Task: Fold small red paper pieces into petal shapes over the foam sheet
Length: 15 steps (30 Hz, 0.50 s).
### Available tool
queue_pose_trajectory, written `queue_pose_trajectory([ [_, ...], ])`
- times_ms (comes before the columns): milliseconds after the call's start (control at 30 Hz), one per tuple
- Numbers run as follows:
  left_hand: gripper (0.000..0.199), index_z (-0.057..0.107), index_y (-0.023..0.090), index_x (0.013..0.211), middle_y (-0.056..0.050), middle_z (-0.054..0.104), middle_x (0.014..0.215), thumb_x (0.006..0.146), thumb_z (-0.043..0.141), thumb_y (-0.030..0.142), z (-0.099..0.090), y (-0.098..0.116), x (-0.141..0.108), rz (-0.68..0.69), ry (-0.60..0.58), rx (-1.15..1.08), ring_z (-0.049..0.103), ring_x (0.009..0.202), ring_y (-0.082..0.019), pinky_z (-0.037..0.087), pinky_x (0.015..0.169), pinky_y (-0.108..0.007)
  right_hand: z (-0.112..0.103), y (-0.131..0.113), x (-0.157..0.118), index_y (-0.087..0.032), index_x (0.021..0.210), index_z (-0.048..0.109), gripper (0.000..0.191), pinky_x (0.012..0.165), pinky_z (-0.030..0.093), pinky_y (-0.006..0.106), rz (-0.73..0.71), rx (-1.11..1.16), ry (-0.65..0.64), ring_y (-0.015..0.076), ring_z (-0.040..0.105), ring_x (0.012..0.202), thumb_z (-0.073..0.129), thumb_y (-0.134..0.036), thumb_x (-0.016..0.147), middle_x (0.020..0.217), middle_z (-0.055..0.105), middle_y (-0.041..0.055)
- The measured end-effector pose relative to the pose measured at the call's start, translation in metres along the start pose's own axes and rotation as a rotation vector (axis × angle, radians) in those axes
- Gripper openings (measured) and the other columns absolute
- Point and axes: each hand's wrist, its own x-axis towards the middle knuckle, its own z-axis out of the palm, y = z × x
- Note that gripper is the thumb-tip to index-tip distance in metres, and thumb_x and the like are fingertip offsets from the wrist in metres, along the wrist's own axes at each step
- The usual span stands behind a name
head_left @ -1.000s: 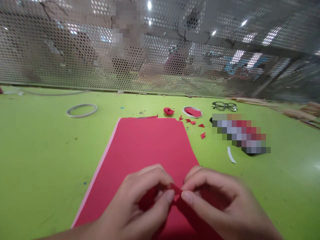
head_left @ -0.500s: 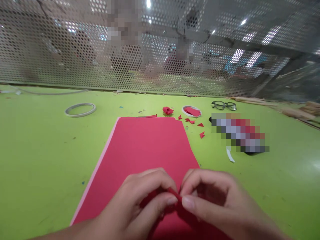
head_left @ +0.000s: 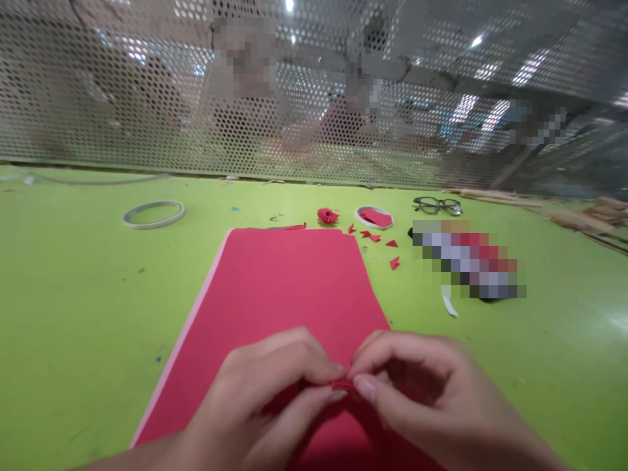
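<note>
Low in the head view, a small piece of folded red paper (head_left: 343, 385) is pinched between my two hands. My left hand (head_left: 269, 386) grips its left end with thumb and forefinger. At the other end, the thumb and fingertips of my right hand (head_left: 422, 386) close on it. Most of the piece is hidden behind the fingertips. Both hands are over a stack of red paper sheets (head_left: 294, 281) with a pale edge on its left. Beyond the stack sits a round, pleated red paper piece (head_left: 327, 216). Small folded red paper bits (head_left: 373, 237) lie to its right.
A roll of tape (head_left: 154, 214) lies far left on the green table (head_left: 73, 294). Red paper pieces fill another white ring (head_left: 360, 224). Glasses (head_left: 436, 206), a blurred-out object (head_left: 466, 261) and a white strip (head_left: 449, 304) are on the right. A perforated metal screen (head_left: 161, 131) borders the back.
The folded red paper has turned from slanting to nearly level between my fingertips. My left hand has shifted slightly left, and the whole view has moved a little.
</note>
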Motion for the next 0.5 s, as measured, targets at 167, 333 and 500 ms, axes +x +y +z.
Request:
queue_pose_trajectory([
  [167,0.017,0.066,0.019,0.076,0.001,0.070,0.066,0.085,0.064,0.006,-0.002,0.006,0.007,-0.028,-0.025,0.089,0.064,0.056,-0.011,0.050,0.055,-0.014,0.002,0.000,-0.001,-0.019,0.067,0.065,0.010,0.053,0.031,0.027,-0.013,0.016,-0.009,0.0114,0.042,0.053,0.068,-0.027,0.072,0.060,0.055,-0.0034],
  [333,0.016,0.065,0.022,0.081,0.003,0.069,0.066,0.085,0.062,0.007,0.002,0.001,0.004,0.053,0.002,0.088,0.062,0.055,-0.009,0.048,0.054,-0.013,0.000,0.002,0.000,-0.019,0.068,0.063,0.010,0.053,0.031,0.026,0.012,0.041,-0.071,0.0110,0.042,0.054,0.069,-0.027,0.071,0.059,0.051,-0.0049],
  [500,0.017,0.058,0.022,0.076,0.005,0.062,0.063,0.088,0.057,0.010,-0.003,-0.001,-0.003,-0.049,-0.116,-0.015,0.053,0.050,-0.009,0.039,0.048,-0.016,-0.004,0.017,-0.001,-0.022,0.072,0.062,0.013,0.055,0.040,0.025,-0.336,-0.279,-0.103,0.0132,0.053,0.059,0.062,-0.020,0.085,0.067,0.059,-0.0020],
])
